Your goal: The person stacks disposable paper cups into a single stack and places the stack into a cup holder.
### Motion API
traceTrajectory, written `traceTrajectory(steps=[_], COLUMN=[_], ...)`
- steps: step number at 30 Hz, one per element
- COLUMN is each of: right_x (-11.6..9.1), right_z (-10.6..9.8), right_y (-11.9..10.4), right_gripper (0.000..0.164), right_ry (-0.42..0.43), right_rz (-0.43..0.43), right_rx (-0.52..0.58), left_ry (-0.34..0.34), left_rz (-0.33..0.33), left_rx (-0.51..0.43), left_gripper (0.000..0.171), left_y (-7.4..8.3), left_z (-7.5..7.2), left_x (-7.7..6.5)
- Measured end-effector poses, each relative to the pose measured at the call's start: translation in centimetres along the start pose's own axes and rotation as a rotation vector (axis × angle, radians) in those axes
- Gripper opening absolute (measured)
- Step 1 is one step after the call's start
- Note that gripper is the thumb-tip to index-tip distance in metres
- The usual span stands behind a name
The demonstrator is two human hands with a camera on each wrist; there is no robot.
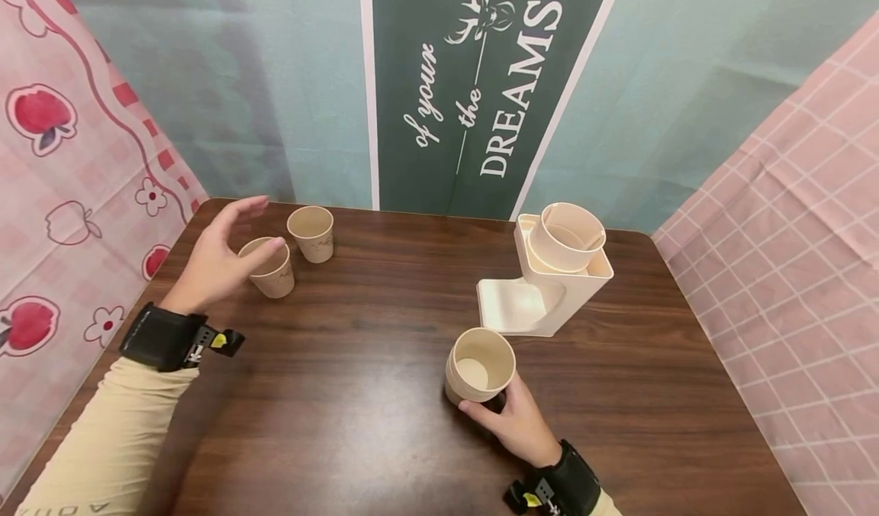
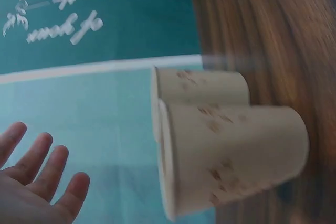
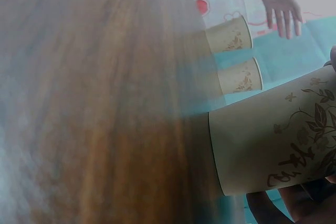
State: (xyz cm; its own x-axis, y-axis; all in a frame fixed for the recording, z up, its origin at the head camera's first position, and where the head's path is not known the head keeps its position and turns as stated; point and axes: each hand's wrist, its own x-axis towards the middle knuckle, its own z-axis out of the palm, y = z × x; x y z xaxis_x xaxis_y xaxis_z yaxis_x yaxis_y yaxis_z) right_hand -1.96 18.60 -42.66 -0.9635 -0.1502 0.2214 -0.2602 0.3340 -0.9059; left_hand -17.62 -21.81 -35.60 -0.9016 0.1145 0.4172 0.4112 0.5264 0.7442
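Note:
A small stack of nested beige paper cups (image 1: 458,382) stands in my right hand (image 1: 518,424), whose thumb and fingers curl round its lower near side. Brown leaf print covers the held paper cup (image 3: 278,135) in the right wrist view. At the table's far left, my left hand (image 1: 218,260) is spread beside and above a paper cup (image 1: 275,281); its thumb overlaps the rim in the head view. A second paper cup (image 1: 317,247) stands just behind. The left wrist view shows the fingers (image 2: 44,163) apart from both cups, with nothing in the palm.
A white stand (image 1: 573,296) with a flat base sits right of the middle, with a pale round cup-like container (image 1: 567,235) in its top. The brown wooden table (image 1: 371,424) meets hanging cloths at the back and sides.

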Motion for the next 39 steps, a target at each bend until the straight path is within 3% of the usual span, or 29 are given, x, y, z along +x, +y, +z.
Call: traceTrajectory(steps=[8,16,24,35,39], right_x=[0.0,0.0,0.0,0.0,0.0], right_z=[0.0,0.0,0.0,-0.1,0.0], right_y=[0.1,-0.1,0.0,0.0,1.2], right_gripper=[0.077,0.077,0.077,0.076,0.078], right_ry=[-0.001,0.000,-0.008,-0.006,-0.001], right_rz=[0.005,0.005,0.007,0.016,0.019], right_rx=[-0.013,-0.012,-0.006,-0.012,-0.015], left_ry=[-0.085,-0.093,-0.065,-0.011,-0.002], left_rz=[-0.142,-0.223,-0.234,-0.245,-0.255], left_rx=[0.021,0.003,0.013,0.007,0.002], left_gripper=[0.076,0.087,0.086,0.085,0.085], left_y=[-3.3,-5.3,-6.7,-7.2,-7.2], left_z=[0.0,0.8,1.7,2.6,2.9], left_x=[-0.6,-1.6,-2.4,-2.8,-2.8])
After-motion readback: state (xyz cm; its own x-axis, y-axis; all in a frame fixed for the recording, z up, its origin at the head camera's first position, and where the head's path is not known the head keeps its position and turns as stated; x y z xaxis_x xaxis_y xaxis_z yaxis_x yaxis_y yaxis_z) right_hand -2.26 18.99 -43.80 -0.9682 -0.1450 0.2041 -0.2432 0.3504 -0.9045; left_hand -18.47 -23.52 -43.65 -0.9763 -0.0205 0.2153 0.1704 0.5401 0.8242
